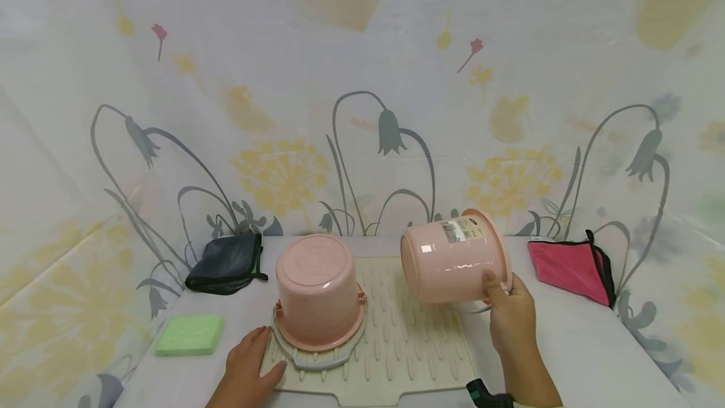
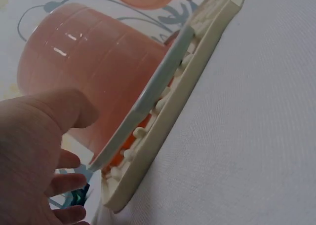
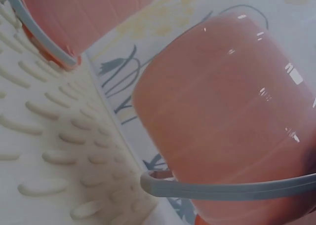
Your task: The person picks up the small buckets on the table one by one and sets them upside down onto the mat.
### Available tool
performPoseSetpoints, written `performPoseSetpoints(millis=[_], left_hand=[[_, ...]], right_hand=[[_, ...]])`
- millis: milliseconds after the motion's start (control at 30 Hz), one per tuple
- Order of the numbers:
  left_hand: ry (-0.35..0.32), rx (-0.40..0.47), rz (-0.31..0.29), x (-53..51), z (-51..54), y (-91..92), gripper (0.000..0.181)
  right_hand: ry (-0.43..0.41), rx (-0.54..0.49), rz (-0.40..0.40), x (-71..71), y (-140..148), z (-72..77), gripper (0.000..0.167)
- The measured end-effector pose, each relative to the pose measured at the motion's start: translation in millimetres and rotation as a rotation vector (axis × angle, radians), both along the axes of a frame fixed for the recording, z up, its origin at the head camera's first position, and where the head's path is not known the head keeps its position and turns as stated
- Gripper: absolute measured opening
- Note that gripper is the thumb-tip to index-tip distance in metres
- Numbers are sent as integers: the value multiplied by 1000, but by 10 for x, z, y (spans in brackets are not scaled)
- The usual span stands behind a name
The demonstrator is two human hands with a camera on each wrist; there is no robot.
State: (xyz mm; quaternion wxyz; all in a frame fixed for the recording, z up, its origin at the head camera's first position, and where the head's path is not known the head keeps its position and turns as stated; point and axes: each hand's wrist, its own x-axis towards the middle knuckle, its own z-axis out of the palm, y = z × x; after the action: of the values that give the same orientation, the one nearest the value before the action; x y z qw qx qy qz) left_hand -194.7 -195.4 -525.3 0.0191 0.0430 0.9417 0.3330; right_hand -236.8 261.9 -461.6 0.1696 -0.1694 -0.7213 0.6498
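Note:
My right hand (image 1: 512,317) grips the rim of a pink bucket (image 1: 447,257), thumb on its outer wall. That bucket is held tilted on its side above the right part of a cream ribbed drying mat (image 1: 419,357), a label on its wall. Its grey handle (image 3: 222,189) hangs loose in the right wrist view. A second pink bucket (image 1: 318,288) stands upside down on the left of the mat, its grey handle (image 1: 323,364) lying around the rim. My left hand (image 1: 249,364) is beside the mat's left edge, fingers spread and holding nothing.
A green sponge (image 1: 189,335) lies at the left of the white table. Behind it sits a folded dark cloth (image 1: 226,263). At the right back lies a pink cloth (image 1: 572,269) with black edging. A flower-patterned curtain (image 1: 362,80) hangs behind the table.

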Motion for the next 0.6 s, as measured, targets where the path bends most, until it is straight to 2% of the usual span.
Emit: performPoseSetpoints(millis=[133,267,367,433,500,600], left_hand=[[86,85,95,30,171,72,54],[232,176,140,63,406,242,45],[370,237,107,81,601,423,42],[445,280,53,68,724,563,44],[473,314,-12,36,834,714,47],[440,376,-93,-30,973,949,58]], right_hand=[[43,-63,8,0,-28,7,71],[75,-97,12,-4,-55,1,68],[102,-115,15,-1,-77,-5,64],[127,-132,15,4,-90,-7,61],[149,-147,13,12,-99,-5,59],[168,-163,17,38,-110,7,58]])
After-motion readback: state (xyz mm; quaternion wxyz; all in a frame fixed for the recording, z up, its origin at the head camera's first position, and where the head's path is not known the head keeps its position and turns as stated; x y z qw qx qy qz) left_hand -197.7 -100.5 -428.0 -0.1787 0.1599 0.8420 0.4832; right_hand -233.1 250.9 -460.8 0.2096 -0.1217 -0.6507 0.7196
